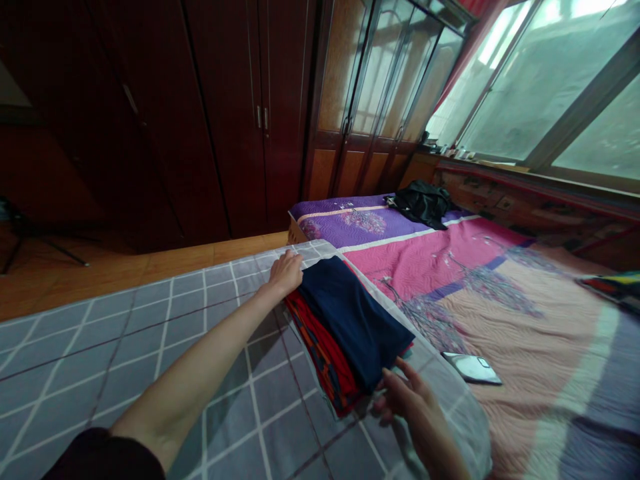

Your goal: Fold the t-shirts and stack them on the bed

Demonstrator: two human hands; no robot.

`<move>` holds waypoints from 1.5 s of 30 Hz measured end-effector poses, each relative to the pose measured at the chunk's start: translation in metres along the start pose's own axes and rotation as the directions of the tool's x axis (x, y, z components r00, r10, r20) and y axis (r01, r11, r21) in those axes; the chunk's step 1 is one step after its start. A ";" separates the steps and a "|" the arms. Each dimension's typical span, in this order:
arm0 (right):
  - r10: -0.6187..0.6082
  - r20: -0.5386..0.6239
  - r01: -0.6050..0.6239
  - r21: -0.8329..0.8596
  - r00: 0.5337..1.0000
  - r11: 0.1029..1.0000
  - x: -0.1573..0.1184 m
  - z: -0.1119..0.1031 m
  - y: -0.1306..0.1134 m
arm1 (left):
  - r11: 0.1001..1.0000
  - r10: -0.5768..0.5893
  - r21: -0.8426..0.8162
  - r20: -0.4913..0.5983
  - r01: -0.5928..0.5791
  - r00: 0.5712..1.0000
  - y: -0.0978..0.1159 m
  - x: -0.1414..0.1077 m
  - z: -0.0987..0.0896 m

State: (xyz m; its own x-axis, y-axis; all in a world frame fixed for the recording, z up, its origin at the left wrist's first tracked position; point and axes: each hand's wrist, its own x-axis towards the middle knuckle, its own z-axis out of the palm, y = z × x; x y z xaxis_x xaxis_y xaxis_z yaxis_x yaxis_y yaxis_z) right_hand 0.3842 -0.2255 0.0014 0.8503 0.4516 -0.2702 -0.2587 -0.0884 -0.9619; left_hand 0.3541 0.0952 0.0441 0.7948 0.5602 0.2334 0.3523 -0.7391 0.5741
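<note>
A folded dark blue cloth [353, 313] lies on top of a stack of red and patterned folded cloth [320, 340], on a grey checked sheet [190, 333]. At the stack's far left corner, my left hand [287, 272] is closed on the edge of the dark blue cloth. My right hand [407, 397] is at the near right corner, its fingers apart and slightly bent, close to the blue cloth's edge. Whether its fingertips touch the cloth is hard to tell.
A phone [471, 368] lies on the multicoloured bedspread [510, 313] to the right. Farther back is a black garment [423, 203]. Dark wardrobes [230, 120] stand behind, and a tripod [45, 233] stands at the far left.
</note>
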 end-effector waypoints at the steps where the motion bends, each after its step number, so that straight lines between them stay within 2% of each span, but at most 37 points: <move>1: -0.078 -0.065 0.069 -0.129 0.995 0.989 0.001 -0.008 -0.001 | 0.999 0.047 0.022 -0.008 -0.047 0.999 0.007 -0.005 0.001; 3: -0.247 -0.156 0.181 -0.345 0.957 0.921 0.005 -0.021 -0.010 | 0.988 0.152 0.038 0.008 -0.153 0.988 0.025 -0.016 0.006; 6: -0.432 -0.148 0.319 -0.477 0.890 0.819 0.018 -0.021 -0.037 | 0.944 0.318 0.066 0.077 -0.323 0.945 0.049 -0.035 0.021; 8: -0.565 -0.042 0.467 -0.513 0.824 0.720 0.031 -0.004 -0.056 | 0.915 0.367 0.130 0.126 -0.382 0.922 0.054 -0.049 0.032; 9: -0.631 0.036 0.546 -0.540 0.775 0.640 0.040 0.007 -0.064 | 0.909 0.364 0.163 0.143 -0.385 0.920 0.053 -0.055 0.038; 11: -0.707 0.213 0.656 -0.613 0.674 0.440 0.063 0.032 -0.074 | 0.918 0.322 0.193 0.145 -0.346 0.936 0.046 -0.065 0.045; 12: -0.697 0.304 0.672 -0.658 0.650 0.339 0.077 0.045 -0.075 | 0.925 0.305 0.191 0.138 -0.327 0.942 0.042 -0.069 0.048; 13: -0.654 0.392 0.668 -0.704 0.648 0.240 0.092 0.056 -0.074 | 0.930 0.298 0.185 0.127 -0.318 0.946 0.037 -0.071 0.050; 15: -0.515 0.515 0.624 -0.779 0.685 0.052 0.120 0.074 -0.065 | 0.935 0.295 0.175 0.104 -0.309 0.950 0.030 -0.074 0.052; 17: -0.420 0.538 0.574 -0.817 0.731 -0.047 0.143 0.084 -0.050 | 0.940 0.286 0.173 0.073 -0.294 0.956 0.024 -0.076 0.054; 19: -0.400 0.521 0.543 -0.837 0.754 -0.069 0.158 0.087 -0.035 | 0.948 0.269 0.170 0.028 -0.269 0.963 0.021 -0.077 0.057; 22: -0.411 0.499 0.517 -0.853 0.763 -0.077 0.166 0.085 -0.022 | 0.954 0.265 0.151 -0.028 -0.258 0.964 0.018 -0.080 0.061; 27: -0.411 0.506 0.515 -0.852 0.758 -0.099 0.160 0.086 -0.029 | 0.960 0.268 0.118 -0.113 -0.255 0.957 0.012 -0.085 0.065; 31: -0.401 0.585 0.591 -0.797 0.705 -0.124 0.156 0.106 -0.045 | 0.954 0.294 0.100 -0.132 -0.282 0.947 0.010 -0.086 0.064; 33: -0.368 0.652 0.655 -0.743 0.663 -0.138 0.160 0.118 -0.050 | 0.953 0.298 0.096 -0.128 -0.287 0.946 0.010 -0.086 0.064; 35: -0.346 0.682 0.683 -0.716 0.644 -0.141 0.168 0.128 -0.050 | 0.955 0.291 0.099 -0.114 -0.280 0.950 0.010 -0.086 0.064; 40: -0.437 0.554 0.571 -0.814 0.709 -0.105 0.191 0.132 -0.038 | 0.955 0.281 0.125 -0.080 -0.270 0.956 0.008 -0.085 0.066; 45: -0.479 0.463 0.481 -0.872 0.745 -0.095 0.193 0.129 -0.032 | 0.954 0.285 0.120 -0.088 -0.274 0.955 0.007 -0.084 0.067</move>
State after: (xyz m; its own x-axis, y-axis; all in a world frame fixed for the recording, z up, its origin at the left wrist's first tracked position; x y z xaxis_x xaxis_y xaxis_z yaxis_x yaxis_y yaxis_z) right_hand 0.4973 -0.0207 -0.0151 0.5455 0.7903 0.2788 0.8328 -0.5484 -0.0750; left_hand 0.3229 0.0175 -0.0243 0.8153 0.3574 0.4556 0.1781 -0.9035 0.3899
